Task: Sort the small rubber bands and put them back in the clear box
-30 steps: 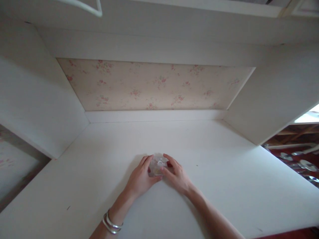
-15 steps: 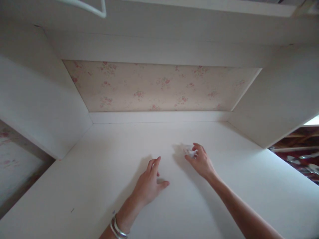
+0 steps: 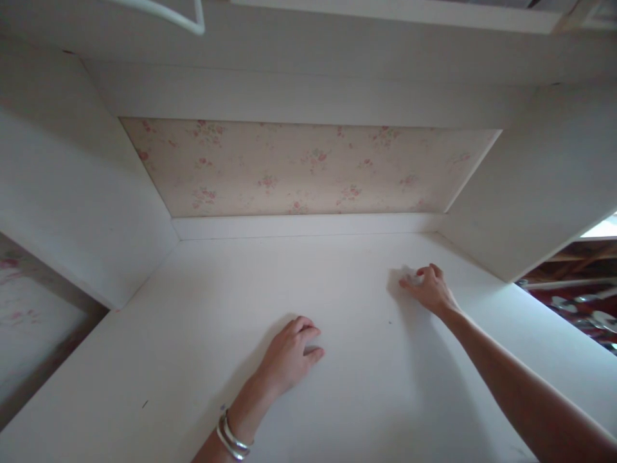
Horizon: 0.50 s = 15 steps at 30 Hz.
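Observation:
My right hand (image 3: 429,288) pinches a small, crumpled white tissue-like wad (image 3: 413,279) against the white desktop (image 3: 347,270), towards its back right. Most of the wad is hidden by my fingers, so its exact kind is hard to make out. My left hand (image 3: 290,354) rests on the same surface near the middle, holding nothing. Its fingers are bent, with a gap between them and the thumb. Two silver bangles (image 3: 232,438) circle the left wrist.
White side panels (image 3: 525,193) and a shelf (image 3: 308,45) overhead enclose the desktop. Floral wallpaper (image 3: 308,167) covers the back. A dark speck (image 3: 390,322) and a short dark mark (image 3: 145,404) show on the surface. Cutlery-like shiny things (image 3: 598,318) lie beyond the right edge.
My right hand has slid to the right and slightly back with the white wad. The fingers of my left hand have curled in more, while that arm stays about where it was.

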Available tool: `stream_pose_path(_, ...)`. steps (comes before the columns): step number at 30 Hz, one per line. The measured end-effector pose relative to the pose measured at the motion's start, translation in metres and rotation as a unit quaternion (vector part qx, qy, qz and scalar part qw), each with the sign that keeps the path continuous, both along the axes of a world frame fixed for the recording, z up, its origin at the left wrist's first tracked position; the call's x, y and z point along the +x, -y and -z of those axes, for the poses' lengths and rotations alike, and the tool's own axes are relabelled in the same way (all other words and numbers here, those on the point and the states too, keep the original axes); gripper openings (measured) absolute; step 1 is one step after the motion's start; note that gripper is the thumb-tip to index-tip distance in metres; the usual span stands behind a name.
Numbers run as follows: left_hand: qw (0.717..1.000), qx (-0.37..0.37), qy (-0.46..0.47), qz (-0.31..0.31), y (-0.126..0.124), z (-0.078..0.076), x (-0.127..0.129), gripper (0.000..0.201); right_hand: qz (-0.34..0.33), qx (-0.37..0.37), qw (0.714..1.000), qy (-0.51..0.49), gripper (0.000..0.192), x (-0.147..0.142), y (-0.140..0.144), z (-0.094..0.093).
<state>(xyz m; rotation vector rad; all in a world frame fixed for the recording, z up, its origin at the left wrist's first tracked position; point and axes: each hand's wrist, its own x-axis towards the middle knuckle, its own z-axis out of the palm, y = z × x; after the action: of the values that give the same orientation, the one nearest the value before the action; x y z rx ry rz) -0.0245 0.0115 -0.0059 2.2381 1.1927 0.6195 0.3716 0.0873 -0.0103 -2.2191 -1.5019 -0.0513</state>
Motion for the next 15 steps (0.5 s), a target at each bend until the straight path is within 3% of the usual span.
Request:
stream_pose_path(3, 1.0, -0.001, 0.005, -0.005, 0.0, -0.001, 0.002, 0.024, -0.025, 0.112, 0.993, 0.005, 0.041, -0.038, 0.017, 0.001)
stream_pose_path(5, 1.0, -0.003, 0.007, -0.012, 0.001, -0.002, 0.004, 0.024, -0.064, 0.132, 0.986, -0.075, 0.035, -0.08, 0.034, 0.002)
stream_pose_path(8, 0.999, -0.015, 0.011, -0.031, 0.001, -0.005, 0.007, 0.03, -0.148, 0.055, 0.965, -0.211, 0.035, -0.154, 0.059, 0.0)
stream_pose_path(11, 0.998, -0.039, 0.022, -0.043, 0.001, -0.007, 0.008, 0.042, -0.26, -0.044, 0.908, -0.326, 0.036, -0.216, 0.073, -0.009)
stream_pose_path(13, 0.997, -0.057, 0.034, -0.032, 0.0, -0.008, 0.008, 0.04, -0.302, -0.07, 0.881, -0.357, 0.039, -0.242, 0.077, -0.015)
stream_pose_path(15, 0.997, -0.067, 0.043, -0.022, -0.001, -0.009, 0.007, 0.035, -0.306, -0.058, 0.887, -0.342, 0.04, -0.256, 0.078, -0.017)
